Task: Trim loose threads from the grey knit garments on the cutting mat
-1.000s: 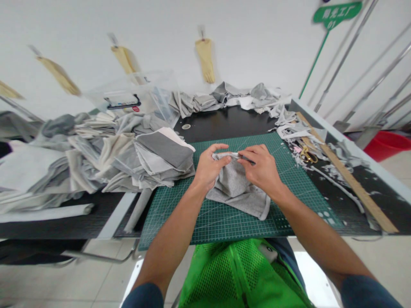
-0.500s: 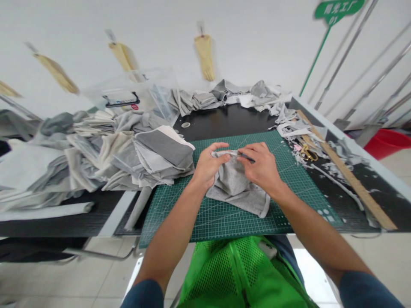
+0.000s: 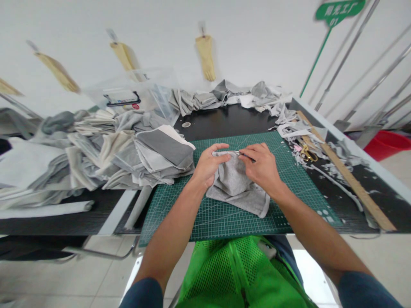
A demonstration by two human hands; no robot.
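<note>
Holding the top edge of a gray cloth (image 3: pixel 236 182), the left hand (image 3: pixel 205 168) has its thumb on the fabric and its index finger stretched above the edge, a narrow gap between them; I cannot see its other fingers well behind the material. In the right hand (image 3: pixel 261 167) I have the fingers closed in a pinch around a slim dark tool (image 3: pixel 249 158), its bright tip at the cloth's edge between the two hands; what kind of tool it is I cannot tell. The cloth hangs from that raised edge, its near hem lying on the green cutting mat (image 3: pixel 224 226). Around the mat I make out the black surface (image 3: pixel 221 122), with a small white ring (image 3: pixel 186 125) beyond the mat's far left corner. To the left a heap of gray and cream fabric (image 3: pixel 160 149) reaches the mat, with a clear plastic box (image 3: pixel 162 102) behind it. To the right I see gold-handled scissors (image 3: pixel 308 155) among pale scraps, just beside a long wooden strip (image 3: pixel 349 182). Farther out, yellow gloves (image 3: pixel 205 55) hang on the far wall, and a red bucket (image 3: pixel 387 144) stands far right.
</note>
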